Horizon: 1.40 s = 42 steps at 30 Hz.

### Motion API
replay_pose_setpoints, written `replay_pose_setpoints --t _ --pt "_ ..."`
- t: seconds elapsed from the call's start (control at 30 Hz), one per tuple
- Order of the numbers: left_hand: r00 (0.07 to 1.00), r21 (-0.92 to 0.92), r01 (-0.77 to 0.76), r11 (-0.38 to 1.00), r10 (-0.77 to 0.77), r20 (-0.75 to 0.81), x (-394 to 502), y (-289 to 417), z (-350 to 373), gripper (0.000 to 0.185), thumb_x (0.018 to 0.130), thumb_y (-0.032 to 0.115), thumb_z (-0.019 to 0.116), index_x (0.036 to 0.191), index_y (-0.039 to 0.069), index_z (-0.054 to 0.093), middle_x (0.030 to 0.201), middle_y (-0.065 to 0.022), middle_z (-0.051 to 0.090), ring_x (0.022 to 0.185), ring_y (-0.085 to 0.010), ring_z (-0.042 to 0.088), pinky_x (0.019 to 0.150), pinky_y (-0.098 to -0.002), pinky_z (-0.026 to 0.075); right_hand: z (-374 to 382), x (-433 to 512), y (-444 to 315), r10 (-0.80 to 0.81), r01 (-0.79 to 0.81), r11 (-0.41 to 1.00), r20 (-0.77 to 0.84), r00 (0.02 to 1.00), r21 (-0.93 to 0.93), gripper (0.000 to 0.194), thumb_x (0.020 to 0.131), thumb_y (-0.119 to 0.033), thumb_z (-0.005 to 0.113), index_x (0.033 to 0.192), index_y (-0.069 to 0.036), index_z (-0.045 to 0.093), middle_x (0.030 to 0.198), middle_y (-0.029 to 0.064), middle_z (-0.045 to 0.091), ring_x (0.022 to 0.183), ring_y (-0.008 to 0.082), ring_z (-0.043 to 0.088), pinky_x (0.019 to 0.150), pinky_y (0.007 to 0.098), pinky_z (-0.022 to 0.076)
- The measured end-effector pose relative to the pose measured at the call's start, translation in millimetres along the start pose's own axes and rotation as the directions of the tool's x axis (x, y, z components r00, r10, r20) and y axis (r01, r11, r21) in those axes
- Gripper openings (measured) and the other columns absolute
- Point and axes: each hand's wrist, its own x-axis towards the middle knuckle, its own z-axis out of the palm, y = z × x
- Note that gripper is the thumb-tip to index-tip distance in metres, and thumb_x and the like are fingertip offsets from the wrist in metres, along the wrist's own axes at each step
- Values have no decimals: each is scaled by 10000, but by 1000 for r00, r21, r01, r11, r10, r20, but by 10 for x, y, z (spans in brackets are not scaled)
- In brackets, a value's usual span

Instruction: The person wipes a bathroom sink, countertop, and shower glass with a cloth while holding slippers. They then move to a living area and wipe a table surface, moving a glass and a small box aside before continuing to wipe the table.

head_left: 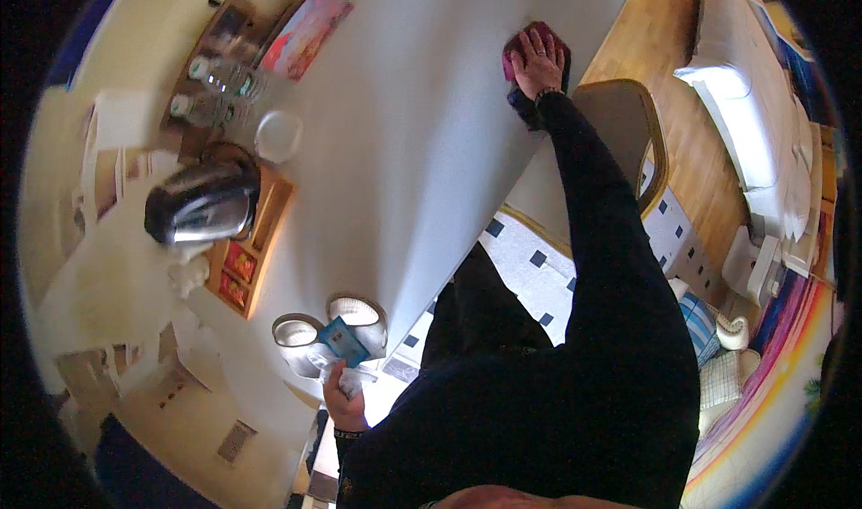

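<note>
My right hand [541, 68] lies with fingers spread over a dark red cloth [512, 61], pressing it onto the white tabletop [404, 125] near its right edge. A dark end of the cloth trails below my wrist. Low on the left, my left hand [345, 404] grips a blue sachet [345, 341] together with crumpled clear plastic [357, 380]. Just beyond that hand, two white cups [296, 337] stand side by side at the table's near edge, partly hidden by the sachet.
An electric kettle [202, 199] rests by a wooden tray [269, 240] holding red packets [240, 261]. Two clear water bottles [232, 78] and a white dish [278, 136] are farther along, near a colourful printed sheet [310, 31]. A chair [616, 118] is tucked at the right edge; a bed [734, 125] lies beyond.
</note>
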Motion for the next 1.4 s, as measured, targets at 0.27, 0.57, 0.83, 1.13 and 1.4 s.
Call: replay_pose_setpoints --t 0.27,0.57,0.83,1.13,1.4 --pt "926 412 -368 834 368 81 -473 -380 -676 185 958 185 648 1072 40 665 949 -38 683 834 -153 662 779 -300 546 -897 -1830 -2646 -369 134 697 193 909 704 473 905 -290 496 1332 -93 545 1431 98 514 1338 270 445 1155 408 312" --pt "802 788 -568 239 377 464 -765 -205 -1002 522 811 -30 669 1325 -30 577 1267 -156 620 1147 -234 612 990 -334 480 -1870 -3739 -2940 -516 3 472 273 812 882 338 850 -259 715 1148 -135 614 800 71 664 734 295 658 655 431 532" --pt "576 657 -742 -131 376 726 -983 -259 -634 545 781 -62 616 1324 -32 574 1306 -212 602 1244 -310 577 1065 -380 434 -2503 -3709 -198 450 -849 313 720 528 426 534 869 -416 732 1266 -83 603 828 113 742 727 214 729 680 354 591" --pt "716 640 -698 323 317 622 -970 -664 235 485 799 -55 628 1281 -7 613 1275 -173 612 1201 -262 577 1039 -353 436 -3043 -2671 391 346 -844 337 779 523 417 471 942 -462 632 811 -15 702 625 80 684 531 186 672 495 339 551" --pt "611 671 -739 -54 366 702 -1435 -1162 907 543 779 -71 654 1314 4 606 1225 -133 649 1087 -220 633 949 -311 493 -3181 -2972 -390 60 -901 147 906 420 408 516 1001 -361 536 606 -50 654 553 65 661 465 166 647 492 327 556"
